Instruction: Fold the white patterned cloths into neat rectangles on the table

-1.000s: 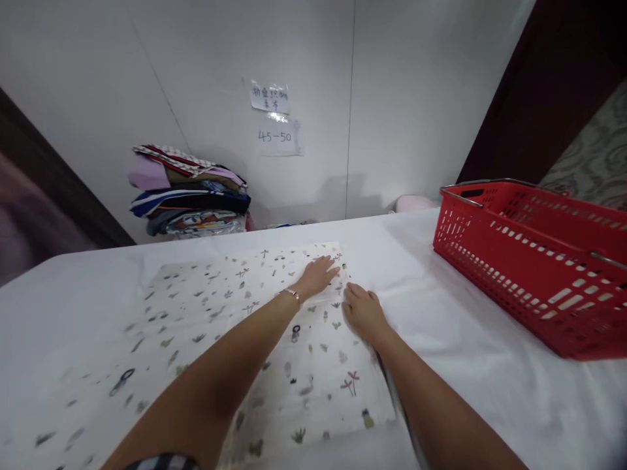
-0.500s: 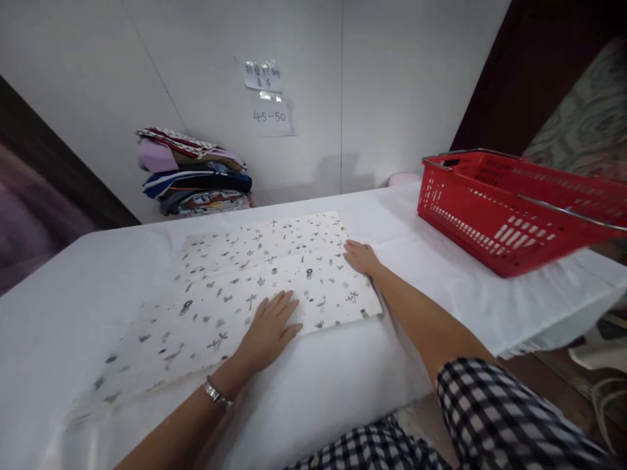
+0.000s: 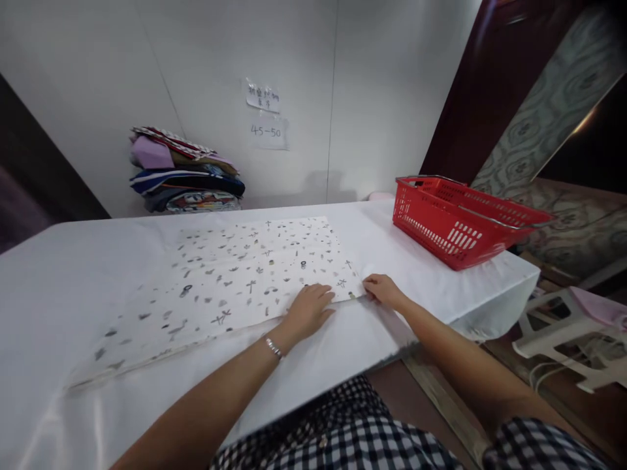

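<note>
A white cloth [image 3: 235, 267] printed with small grey palms, birds and other motifs lies flat on the table in a long layered rectangle. Its front edge shows more than one layer at the left. My left hand [image 3: 307, 309], with a silver watch or bracelet at the wrist, rests palm down near the front edge, fingers stretched out. At the front right corner, my right hand [image 3: 385, 290] has its fingers curled together on the cloth's edge; the fingertips are partly hidden.
The table [image 3: 377, 228] has a white cover. A red shopping basket [image 3: 455, 219] stands on its right side. Folded fabrics [image 3: 189, 173] are stacked at the back left by the wall. Paper signs [image 3: 267, 130] hang on the wall. A white plastic stool [image 3: 563, 326] stands at the right.
My right hand has moved from the cloth's right edge toward me to the front corner and closed there. My left hand has slid right along the front edge. The view has shifted.
</note>
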The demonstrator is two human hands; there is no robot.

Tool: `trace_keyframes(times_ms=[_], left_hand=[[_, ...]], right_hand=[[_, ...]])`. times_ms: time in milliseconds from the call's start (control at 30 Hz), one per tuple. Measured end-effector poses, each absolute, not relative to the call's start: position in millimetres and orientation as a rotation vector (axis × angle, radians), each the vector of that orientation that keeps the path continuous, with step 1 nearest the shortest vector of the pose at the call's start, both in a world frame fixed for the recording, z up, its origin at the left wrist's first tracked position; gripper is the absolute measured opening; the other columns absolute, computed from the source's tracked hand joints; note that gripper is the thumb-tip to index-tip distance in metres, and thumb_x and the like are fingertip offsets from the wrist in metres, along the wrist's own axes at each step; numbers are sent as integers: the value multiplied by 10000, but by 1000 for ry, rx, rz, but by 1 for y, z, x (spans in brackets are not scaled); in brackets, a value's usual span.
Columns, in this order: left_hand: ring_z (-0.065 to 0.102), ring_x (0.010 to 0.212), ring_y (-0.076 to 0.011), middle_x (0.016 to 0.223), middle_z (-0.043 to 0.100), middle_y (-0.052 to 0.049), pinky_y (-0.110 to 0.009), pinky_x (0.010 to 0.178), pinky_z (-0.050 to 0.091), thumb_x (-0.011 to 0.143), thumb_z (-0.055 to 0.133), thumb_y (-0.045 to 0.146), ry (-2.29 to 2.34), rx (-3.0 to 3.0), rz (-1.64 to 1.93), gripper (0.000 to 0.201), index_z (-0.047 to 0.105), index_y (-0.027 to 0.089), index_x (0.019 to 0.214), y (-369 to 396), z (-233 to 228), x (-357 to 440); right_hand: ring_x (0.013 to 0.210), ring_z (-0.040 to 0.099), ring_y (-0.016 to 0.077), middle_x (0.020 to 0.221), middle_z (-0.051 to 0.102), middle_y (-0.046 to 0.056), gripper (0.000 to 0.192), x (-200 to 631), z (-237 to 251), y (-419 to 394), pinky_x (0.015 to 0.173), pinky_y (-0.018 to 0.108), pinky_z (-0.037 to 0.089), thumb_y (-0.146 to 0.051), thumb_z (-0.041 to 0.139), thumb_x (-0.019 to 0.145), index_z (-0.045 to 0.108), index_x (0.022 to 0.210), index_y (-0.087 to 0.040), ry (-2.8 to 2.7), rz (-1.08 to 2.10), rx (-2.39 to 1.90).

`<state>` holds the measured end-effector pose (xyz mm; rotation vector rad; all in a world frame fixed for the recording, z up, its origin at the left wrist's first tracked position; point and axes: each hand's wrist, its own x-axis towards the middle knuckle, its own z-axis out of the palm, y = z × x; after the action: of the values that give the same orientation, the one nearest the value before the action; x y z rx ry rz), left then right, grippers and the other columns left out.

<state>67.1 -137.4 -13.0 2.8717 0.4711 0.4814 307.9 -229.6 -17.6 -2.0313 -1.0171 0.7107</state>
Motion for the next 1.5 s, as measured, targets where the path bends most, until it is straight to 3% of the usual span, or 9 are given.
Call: trace_keyframes(times_ms=[267, 567, 1000, 1500], left_hand=[[520, 1005, -234, 1008, 606, -82, -361, 826, 426, 868, 519, 239, 496, 2888, 477, 148, 625, 186, 957, -154, -19, 145], [562, 826, -177, 845, 661, -43, -298, 757, 405, 912, 397, 265, 700, 2539, 579, 295, 653, 193, 784, -144, -25, 150], [572, 871, -168, 915, 667, -26, -280, 788, 415, 885, 460, 232, 599, 2452, 678, 198, 655, 199, 899, -145, -24, 156], [567, 892, -188, 927, 638, -49, -310, 757, 418, 898, 443, 181, 609, 2735, 687, 176, 618, 180, 887, -153, -17, 155]], right_hand=[[360, 467, 68, 505, 575, -40, 93, 293, -19, -242, 390, 192, 338, -201, 606, 734, 561, 659, -169, -963, 711, -2008], [375, 443, 52, 600, 598, -27, 140, 287, -14, -245, 342, 185, 271, -255, 492, 806, 539, 700, -175, -805, 842, -1849], [310, 402, 45, 487, 573, -23, 151, 289, -13, -240, 294, 180, 207, -181, 562, 747, 535, 601, -161, -685, 938, -1853], [377, 363, 22, 566, 531, -46, 208, 293, -3, -247, 326, 161, 139, -325, 661, 638, 535, 653, -161, -574, 1190, -1492]])
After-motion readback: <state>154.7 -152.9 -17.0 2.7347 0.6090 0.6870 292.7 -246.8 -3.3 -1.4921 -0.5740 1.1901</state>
